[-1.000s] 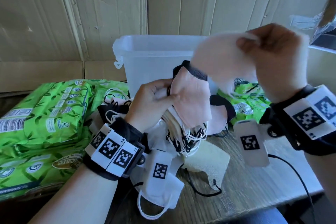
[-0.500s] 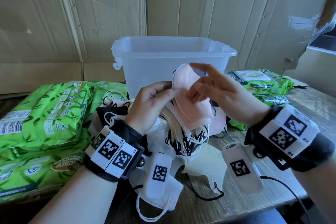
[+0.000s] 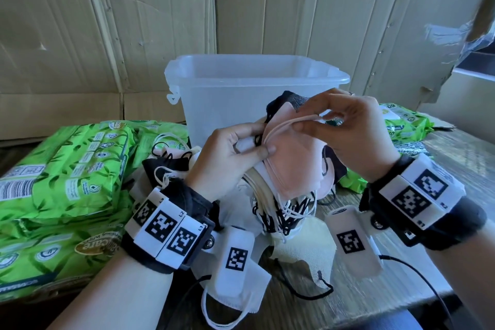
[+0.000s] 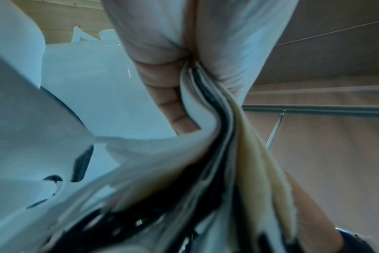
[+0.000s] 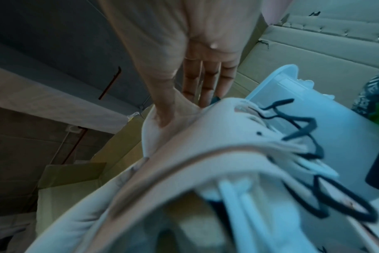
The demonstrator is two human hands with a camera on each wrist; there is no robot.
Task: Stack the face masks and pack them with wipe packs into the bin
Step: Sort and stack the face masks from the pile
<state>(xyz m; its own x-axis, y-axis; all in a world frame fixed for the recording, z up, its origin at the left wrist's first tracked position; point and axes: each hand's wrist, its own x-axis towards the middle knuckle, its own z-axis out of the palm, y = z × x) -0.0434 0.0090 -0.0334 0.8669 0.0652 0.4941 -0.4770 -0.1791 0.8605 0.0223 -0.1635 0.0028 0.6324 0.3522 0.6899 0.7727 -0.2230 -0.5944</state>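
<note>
Two hands on one stack of masks [image 3: 281, 182], held up just in front of the clear bin [image 3: 241, 94]. Left hand [image 3: 227, 158] grips the stack's left edge, thumb on the front pink mask [image 3: 292, 158], fingers curled behind; the left wrist view shows layered white, black and cream edges pinched between thumb and fingers [image 4: 173, 102]. Right hand [image 3: 353, 136] pinches the pink ear loop [image 3: 289, 123] at the mask's top edge, other fingers extended. Loops dangle below the grip. Loose masks [image 3: 235, 284] lie on the table [image 3: 361, 292] underneath. Green wipe packs [image 3: 61, 169] stacked to the left, more wipes [image 3: 401, 126] right of the bin.
</note>
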